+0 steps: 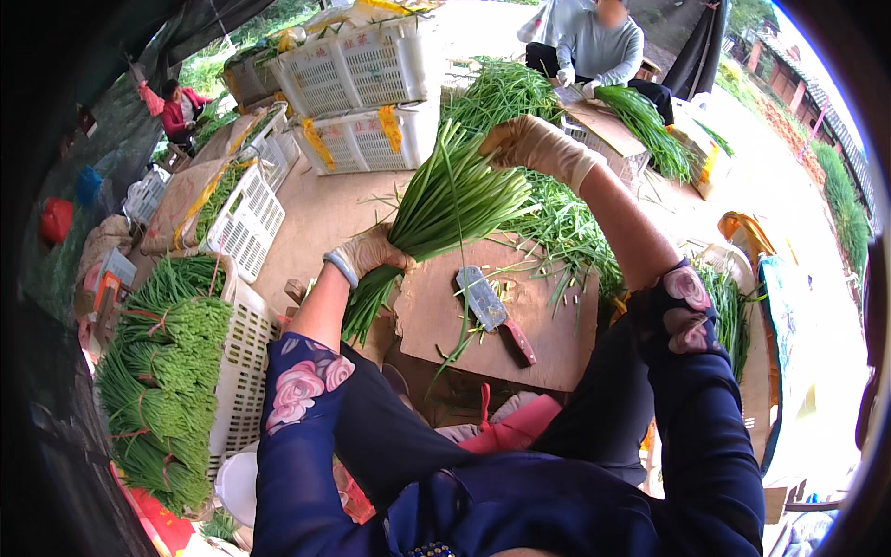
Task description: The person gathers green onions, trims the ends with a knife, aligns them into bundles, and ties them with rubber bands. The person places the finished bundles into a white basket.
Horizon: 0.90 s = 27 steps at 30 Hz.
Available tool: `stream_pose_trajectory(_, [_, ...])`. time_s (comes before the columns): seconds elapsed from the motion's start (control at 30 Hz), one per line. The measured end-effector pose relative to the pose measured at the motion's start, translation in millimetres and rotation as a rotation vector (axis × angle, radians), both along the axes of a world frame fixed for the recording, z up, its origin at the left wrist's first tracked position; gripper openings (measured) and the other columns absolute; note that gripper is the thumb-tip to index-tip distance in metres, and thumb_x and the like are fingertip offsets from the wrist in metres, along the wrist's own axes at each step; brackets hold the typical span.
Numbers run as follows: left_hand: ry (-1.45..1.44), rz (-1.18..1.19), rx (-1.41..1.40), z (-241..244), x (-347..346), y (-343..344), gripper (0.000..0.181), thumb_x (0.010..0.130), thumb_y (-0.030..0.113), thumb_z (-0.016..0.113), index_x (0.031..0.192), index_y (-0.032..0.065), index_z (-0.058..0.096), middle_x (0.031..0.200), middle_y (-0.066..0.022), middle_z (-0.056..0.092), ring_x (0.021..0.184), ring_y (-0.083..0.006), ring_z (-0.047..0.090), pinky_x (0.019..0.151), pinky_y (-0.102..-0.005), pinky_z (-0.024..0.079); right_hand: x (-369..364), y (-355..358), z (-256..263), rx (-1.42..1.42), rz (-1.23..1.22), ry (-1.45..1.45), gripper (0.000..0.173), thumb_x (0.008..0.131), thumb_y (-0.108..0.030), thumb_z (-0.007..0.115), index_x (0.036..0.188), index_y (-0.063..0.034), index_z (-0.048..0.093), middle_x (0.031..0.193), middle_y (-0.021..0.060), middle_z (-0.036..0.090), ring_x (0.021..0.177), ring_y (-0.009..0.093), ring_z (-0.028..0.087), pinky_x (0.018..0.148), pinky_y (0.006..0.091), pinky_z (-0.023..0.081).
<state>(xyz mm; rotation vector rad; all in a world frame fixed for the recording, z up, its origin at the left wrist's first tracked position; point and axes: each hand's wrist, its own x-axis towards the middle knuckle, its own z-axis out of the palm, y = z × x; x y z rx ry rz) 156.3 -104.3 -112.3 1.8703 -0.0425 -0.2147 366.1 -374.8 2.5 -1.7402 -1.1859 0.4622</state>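
My gloved left hand (pixel 369 254) is wrapped around a bunch of garlic chives (pixel 456 198), its pale stalk ends fanned upward and its leaves hanging below the fist. Gloved too, my right hand (pixel 532 150) has bent fingers pinched at the stalk ends on the bunch's upper side. One long loose blade droops across the bunch to the board's front edge. Below lies a wooden cutting board (pixel 431 320), carrying a cleaver (pixel 484 299) with a red-brown handle and scattered cut ends. Loose chives (pixel 567 223) are heaped at the board's far right side.
At left stands a white plastic crate (pixel 243 369) packed with tied bunches (pixel 167 390). Stacked crates (pixel 355 66) bearing writing stand beyond. A gloved co-worker (pixel 602 49) sits at a board at back right; another person (pixel 182 115) is far left. A white bucket (pixel 238 487) sits by my left side.
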Motion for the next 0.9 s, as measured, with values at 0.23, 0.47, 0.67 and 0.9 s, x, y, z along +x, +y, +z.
stream_pose_trajectory(0.23, [-0.101,0.004,0.331,7.9,1.3,0.9,0.055,0.064,0.011,0.082,0.116,0.0010,0.067,0.101,-0.0104,0.072,0.087,-0.0192,0.064,0.081,-0.0364,0.054,-6.2,-1.0,-1.6,0.048,-0.115,-0.005,0.024,0.086,-0.005,0.071,0.109,0.0009,0.068,0.097,0.0085,0.072,0.087,0.015,0.066,0.085,0.0268,0.053])
stream_pose_trajectory(0.47, [0.029,0.037,-0.196,15.5,-2.2,-4.1,0.044,0.066,0.001,0.078,0.107,-0.0034,0.064,0.086,-0.0118,0.073,0.078,-0.0176,0.068,0.076,-0.0321,0.055,27.9,-11.2,9.8,0.186,-0.116,-0.025,0.020,0.093,-0.011,0.066,0.110,-0.0007,0.067,0.099,0.0068,0.071,0.090,0.016,0.066,0.084,0.0258,0.053])
stream_pose_trajectory(0.67, [0.012,0.082,-0.447,11.8,-12.6,10.9,0.038,0.069,-0.004,0.072,0.106,-0.0051,0.066,0.085,-0.0143,0.069,0.072,-0.0228,0.065,0.073,-0.0366,0.057,111.8,-94.7,30.3,0.529,-0.641,0.131,0.022,0.092,-0.018,0.068,0.109,-0.0033,0.069,0.092,0.0059,0.071,0.082,0.010,0.066,0.072,0.0220,0.051])
stream_pose_trajectory(0.9, [-0.217,0.013,-0.712,8.9,-19.2,46.0,0.016,0.073,0.008,0.076,0.085,0.0018,0.070,0.087,-0.0105,0.065,0.082,-0.0229,0.063,0.094,-0.0420,0.052,189.9,-187.1,-80.8,-0.124,-1.083,-0.334,0.051,0.081,-0.025,0.079,0.121,0.0020,0.063,0.111,0.0129,0.070,0.103,0.018,0.063,0.090,0.0307,0.048])
